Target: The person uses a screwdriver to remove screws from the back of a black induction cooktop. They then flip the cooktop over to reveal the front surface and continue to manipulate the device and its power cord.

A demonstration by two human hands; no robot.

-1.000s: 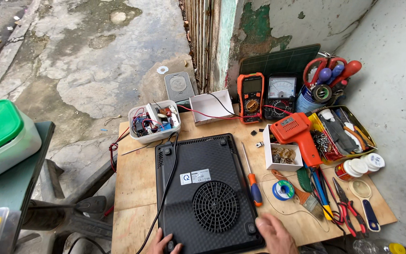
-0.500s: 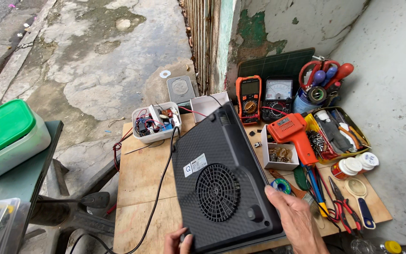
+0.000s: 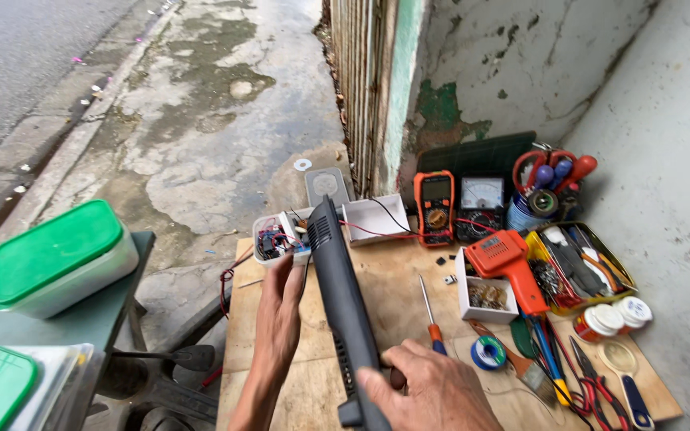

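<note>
A black induction cooker [image 3: 343,303] stands on its edge on the wooden table [image 3: 393,295], seen edge-on. My left hand [image 3: 281,307] presses flat against its left side, fingers pointing up. My right hand [image 3: 433,391] grips its near end from the right, at the bottom of the view. A screwdriver [image 3: 429,311] with an orange and blue handle lies just right of the cooker, close to my right hand.
An orange soldering gun [image 3: 509,263], two small white boxes [image 3: 377,219], two meters [image 3: 434,206], a tin of tools [image 3: 580,263], solder reel [image 3: 489,351] and pliers [image 3: 592,383] crowd the table's right. A white tub of wires [image 3: 275,238] sits far left. Green-lidded containers [image 3: 57,255] rest on a side stand.
The cooker lay flat with its underside up, then was tipped up to the right; now it stands on its edge. My left hand moved up against its side.
</note>
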